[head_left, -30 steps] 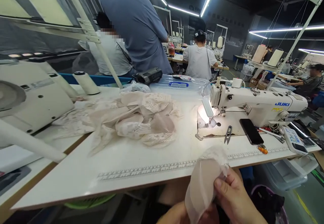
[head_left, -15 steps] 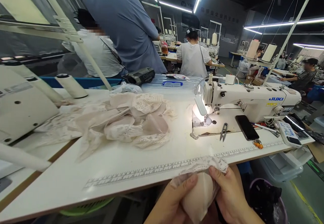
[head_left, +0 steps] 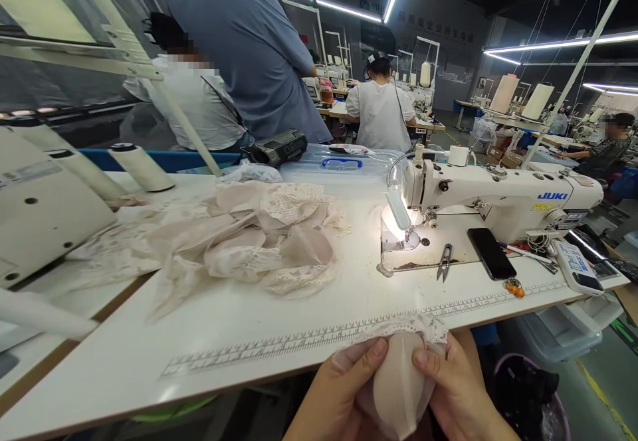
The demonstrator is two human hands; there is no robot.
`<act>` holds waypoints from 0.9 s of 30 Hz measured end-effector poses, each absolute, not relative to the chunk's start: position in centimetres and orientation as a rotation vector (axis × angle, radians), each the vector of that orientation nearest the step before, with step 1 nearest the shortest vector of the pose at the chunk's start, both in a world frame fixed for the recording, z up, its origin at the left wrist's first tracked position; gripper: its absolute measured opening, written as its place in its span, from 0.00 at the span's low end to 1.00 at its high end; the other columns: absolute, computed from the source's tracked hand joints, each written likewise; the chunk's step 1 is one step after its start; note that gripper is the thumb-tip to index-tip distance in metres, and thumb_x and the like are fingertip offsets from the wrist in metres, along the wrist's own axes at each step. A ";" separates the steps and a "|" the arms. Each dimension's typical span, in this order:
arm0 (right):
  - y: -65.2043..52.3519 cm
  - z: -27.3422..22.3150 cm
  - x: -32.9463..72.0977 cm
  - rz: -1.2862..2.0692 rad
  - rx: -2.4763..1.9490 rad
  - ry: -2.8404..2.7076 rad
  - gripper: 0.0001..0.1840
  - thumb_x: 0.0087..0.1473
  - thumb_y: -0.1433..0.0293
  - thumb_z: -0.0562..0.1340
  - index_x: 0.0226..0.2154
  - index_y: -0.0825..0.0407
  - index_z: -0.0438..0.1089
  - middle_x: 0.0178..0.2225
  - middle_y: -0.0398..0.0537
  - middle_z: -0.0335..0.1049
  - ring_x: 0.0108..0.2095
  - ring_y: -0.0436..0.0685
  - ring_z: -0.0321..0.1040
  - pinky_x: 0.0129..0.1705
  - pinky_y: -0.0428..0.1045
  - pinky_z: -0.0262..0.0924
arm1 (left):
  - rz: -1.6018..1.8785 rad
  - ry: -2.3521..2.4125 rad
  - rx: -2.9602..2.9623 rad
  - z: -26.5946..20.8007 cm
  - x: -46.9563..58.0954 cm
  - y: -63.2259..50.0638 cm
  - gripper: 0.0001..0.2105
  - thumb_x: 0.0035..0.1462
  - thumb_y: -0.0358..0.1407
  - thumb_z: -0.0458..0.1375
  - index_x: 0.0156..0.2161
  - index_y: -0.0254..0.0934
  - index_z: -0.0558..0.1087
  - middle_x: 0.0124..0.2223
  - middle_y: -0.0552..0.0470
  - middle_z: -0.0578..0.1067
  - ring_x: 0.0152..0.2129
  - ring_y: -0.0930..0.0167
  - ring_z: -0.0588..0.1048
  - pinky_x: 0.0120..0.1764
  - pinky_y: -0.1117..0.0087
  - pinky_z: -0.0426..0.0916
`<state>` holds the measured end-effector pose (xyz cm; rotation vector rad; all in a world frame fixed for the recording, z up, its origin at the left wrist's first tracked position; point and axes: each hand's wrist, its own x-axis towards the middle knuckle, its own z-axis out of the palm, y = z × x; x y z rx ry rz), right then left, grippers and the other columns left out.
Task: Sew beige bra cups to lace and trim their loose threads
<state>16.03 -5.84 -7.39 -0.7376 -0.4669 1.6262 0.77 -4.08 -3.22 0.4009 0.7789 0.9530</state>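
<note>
Both of my hands grip a pale beige bra cup [head_left: 399, 378] edged with white lace [head_left: 413, 325], held at the table's front edge. My left hand [head_left: 351, 378] pinches its left side, thumb on top. On the right side, my right hand [head_left: 451, 378] presses its thumb onto the cup near the lace; the fingers underneath are hidden. Beyond them stands a white sewing machine [head_left: 498, 195] with its lamp lit over the needle plate. A heap of beige fabric and lace pieces [head_left: 249, 242] lies on the table to the left.
Thread snips [head_left: 444, 263], a black phone [head_left: 492, 254] and an orange charm [head_left: 514, 287] lie right of the needle area. A printed ruler [head_left: 279, 345] runs along the front of the white table [head_left: 124, 368]. Thread cones [head_left: 142, 167] stand left; a clear plastic box [head_left: 319, 169] stands behind.
The cup has been turned so that more of its front faces up. My right thumb has moved down from the lace edge onto the cup. The view has shifted slightly.
</note>
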 end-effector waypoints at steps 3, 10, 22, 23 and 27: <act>-5.6 -7.7 16.0 1.626 -0.735 -0.459 0.32 0.43 0.65 0.83 0.51 0.51 0.78 0.47 0.55 0.84 0.49 0.68 0.79 0.53 0.60 0.71 | 0.967 0.767 0.419 -3.4 0.8 -4.0 0.16 0.51 0.39 0.78 0.45 0.37 0.89 0.46 0.42 0.90 0.48 0.50 0.85 0.49 0.58 0.80; -5.4 -8.1 15.9 1.635 -0.741 -0.432 0.40 0.42 0.64 0.84 0.56 0.52 0.75 0.46 0.56 0.84 0.48 0.69 0.80 0.53 0.60 0.72 | 0.976 0.763 0.399 -3.1 0.6 -4.0 0.16 0.54 0.40 0.76 0.47 0.38 0.88 0.48 0.43 0.89 0.49 0.51 0.84 0.53 0.58 0.78; -5.6 -7.1 15.5 1.607 -0.791 -0.545 0.36 0.45 0.58 0.83 0.53 0.50 0.75 0.47 0.54 0.82 0.48 0.68 0.79 0.55 0.61 0.70 | 0.968 0.808 0.374 -3.9 1.2 -2.8 0.18 0.44 0.41 0.81 0.39 0.35 0.88 0.35 0.44 0.88 0.34 0.58 0.84 0.35 0.68 0.78; -5.7 -7.0 15.6 1.621 -0.780 -0.602 0.36 0.45 0.58 0.83 0.53 0.49 0.74 0.47 0.53 0.82 0.48 0.66 0.78 0.55 0.61 0.69 | 1.017 0.824 0.356 -3.5 1.2 -2.5 0.18 0.41 0.41 0.82 0.37 0.35 0.88 0.34 0.45 0.87 0.34 0.59 0.84 0.35 0.68 0.79; -5.6 -7.4 15.8 1.674 -0.742 -0.813 0.28 0.48 0.59 0.82 0.46 0.49 0.74 0.42 0.47 0.81 0.43 0.58 0.77 0.49 0.52 0.68 | 1.163 0.905 0.317 -2.5 1.0 -1.1 0.18 0.35 0.41 0.83 0.31 0.35 0.86 0.31 0.50 0.84 0.29 0.65 0.79 0.34 0.71 0.79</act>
